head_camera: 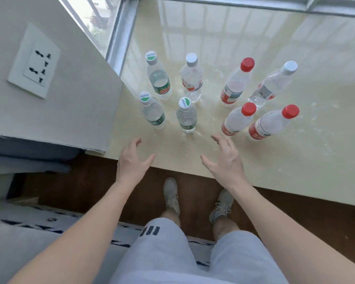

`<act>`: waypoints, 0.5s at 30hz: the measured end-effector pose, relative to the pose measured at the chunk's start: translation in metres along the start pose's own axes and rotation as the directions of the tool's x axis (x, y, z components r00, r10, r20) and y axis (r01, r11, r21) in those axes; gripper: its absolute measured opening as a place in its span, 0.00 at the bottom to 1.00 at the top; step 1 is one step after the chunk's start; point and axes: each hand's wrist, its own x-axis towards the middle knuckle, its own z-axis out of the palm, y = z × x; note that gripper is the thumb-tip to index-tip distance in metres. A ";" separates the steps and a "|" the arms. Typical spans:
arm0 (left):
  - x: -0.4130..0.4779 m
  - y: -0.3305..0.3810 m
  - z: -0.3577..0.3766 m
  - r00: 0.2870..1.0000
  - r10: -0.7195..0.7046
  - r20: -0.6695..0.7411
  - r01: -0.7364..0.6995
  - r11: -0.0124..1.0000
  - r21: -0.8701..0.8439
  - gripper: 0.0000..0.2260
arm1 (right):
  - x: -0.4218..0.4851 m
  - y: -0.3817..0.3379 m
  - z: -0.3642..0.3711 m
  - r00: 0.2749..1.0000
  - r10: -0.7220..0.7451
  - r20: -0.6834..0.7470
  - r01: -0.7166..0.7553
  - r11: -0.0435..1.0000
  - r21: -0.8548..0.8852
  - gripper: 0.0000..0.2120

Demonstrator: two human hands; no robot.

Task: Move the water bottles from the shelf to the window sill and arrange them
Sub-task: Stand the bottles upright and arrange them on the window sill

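Note:
Several clear water bottles stand upright on the cream window sill (pixel 295 150) in two rows. On the left are green-labelled bottles, among them the front left one (pixel 153 113) and the front middle one (pixel 186 116). On the right are red-labelled ones, such as a red-capped bottle (pixel 237 121) and another (pixel 272 124) in the front row. My left hand (pixel 131 162) and my right hand (pixel 225 160) hover over the sill's front edge, fingers spread and relaxed, holding nothing. Each hand is a short way from the front row and touches no bottle.
A white wall (pixel 55 111) with a socket plate (pixel 34 60) juts out left of the sill. The window frame (pixel 121 33) runs along the sill's back and left. Below is dark wood floor (pixel 90 185), my shoes and a patterned rug (pixel 29 222).

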 end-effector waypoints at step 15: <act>0.140 0.018 -0.044 0.924 0.372 0.090 -0.318 0.877 -0.361 0.30 | 0.105 -0.072 0.052 0.971 0.061 -0.231 -0.068 0.997 -0.022 0.34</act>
